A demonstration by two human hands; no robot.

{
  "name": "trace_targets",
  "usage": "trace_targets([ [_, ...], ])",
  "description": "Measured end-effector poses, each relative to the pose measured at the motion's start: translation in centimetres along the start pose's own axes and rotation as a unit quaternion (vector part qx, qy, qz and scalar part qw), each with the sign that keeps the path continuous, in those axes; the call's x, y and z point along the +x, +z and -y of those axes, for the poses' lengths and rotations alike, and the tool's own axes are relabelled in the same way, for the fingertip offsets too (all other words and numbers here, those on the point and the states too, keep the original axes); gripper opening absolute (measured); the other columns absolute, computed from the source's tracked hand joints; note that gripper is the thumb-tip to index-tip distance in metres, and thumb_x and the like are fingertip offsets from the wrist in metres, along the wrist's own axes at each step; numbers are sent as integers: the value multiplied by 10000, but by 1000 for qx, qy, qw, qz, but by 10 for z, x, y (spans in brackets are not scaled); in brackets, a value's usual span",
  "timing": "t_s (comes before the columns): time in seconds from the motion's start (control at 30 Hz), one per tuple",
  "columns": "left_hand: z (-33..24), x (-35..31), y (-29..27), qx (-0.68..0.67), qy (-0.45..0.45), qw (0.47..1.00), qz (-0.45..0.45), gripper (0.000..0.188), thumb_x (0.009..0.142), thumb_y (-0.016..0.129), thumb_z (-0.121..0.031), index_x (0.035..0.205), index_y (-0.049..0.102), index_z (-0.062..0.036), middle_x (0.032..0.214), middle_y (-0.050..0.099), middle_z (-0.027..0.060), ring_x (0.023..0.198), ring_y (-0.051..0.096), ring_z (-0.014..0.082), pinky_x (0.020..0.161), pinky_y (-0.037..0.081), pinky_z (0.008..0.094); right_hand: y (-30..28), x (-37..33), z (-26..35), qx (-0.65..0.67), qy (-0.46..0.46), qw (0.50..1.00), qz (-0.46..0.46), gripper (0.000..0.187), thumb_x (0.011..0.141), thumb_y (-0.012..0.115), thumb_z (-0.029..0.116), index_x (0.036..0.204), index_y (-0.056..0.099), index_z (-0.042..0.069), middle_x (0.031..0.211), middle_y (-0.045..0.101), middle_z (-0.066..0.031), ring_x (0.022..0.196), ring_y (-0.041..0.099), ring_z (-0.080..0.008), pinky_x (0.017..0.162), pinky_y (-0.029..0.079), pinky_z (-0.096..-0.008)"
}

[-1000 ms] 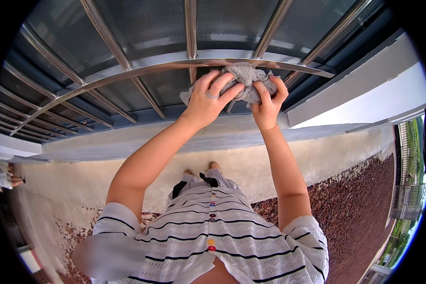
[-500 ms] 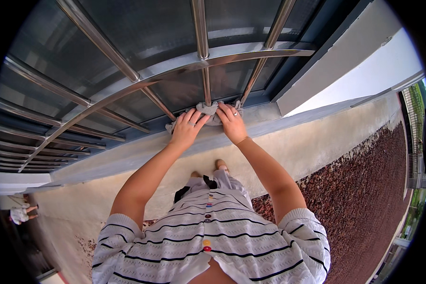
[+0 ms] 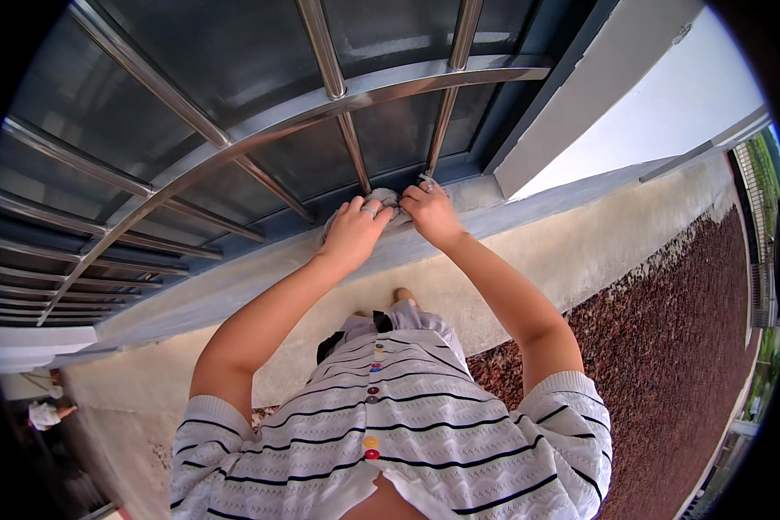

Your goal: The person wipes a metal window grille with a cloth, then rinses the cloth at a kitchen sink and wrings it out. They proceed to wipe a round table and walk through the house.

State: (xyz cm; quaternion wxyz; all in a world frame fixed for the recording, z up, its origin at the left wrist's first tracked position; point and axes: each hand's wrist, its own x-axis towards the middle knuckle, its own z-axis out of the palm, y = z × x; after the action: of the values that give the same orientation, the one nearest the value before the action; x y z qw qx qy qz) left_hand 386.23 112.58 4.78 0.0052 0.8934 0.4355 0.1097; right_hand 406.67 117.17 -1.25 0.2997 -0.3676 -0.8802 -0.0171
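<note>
The grip, left hand (image 3: 353,232) and right hand (image 3: 435,217), is curled closed on the grey cloth (image 3: 388,199); even pressure around the metal bars (image 3: 356,152) just beyond it suits best.

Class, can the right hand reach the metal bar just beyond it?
Probably yes: the right hand, on the cloth, is near the foot of the metal bar, and the stretch just above looks free.
</note>
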Motion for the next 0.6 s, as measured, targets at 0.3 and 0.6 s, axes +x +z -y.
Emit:
trace_targets([
  [0.3,-25,84,-31,86,65,946,-307,555,815,590,-71,1358,548,-180,1419,368,23,1243,406,276,996,438,414,-65,27,-43,-121,64,957,-257,483,761,590,-24,1229,630,86,1264,484,-136,1134,466,-341,957,400,-440],
  [0.6,-22,69,60,76,81,978,-175,558,796,573,-49,1350,530,-104,1448,389,18,1249,425,270,951,469,398,-19,-32,-75,-33,49,994,-87,352,688,631,37,1034,677,82,1156,590,-84,1076,551,-316,897,467,-427],
])
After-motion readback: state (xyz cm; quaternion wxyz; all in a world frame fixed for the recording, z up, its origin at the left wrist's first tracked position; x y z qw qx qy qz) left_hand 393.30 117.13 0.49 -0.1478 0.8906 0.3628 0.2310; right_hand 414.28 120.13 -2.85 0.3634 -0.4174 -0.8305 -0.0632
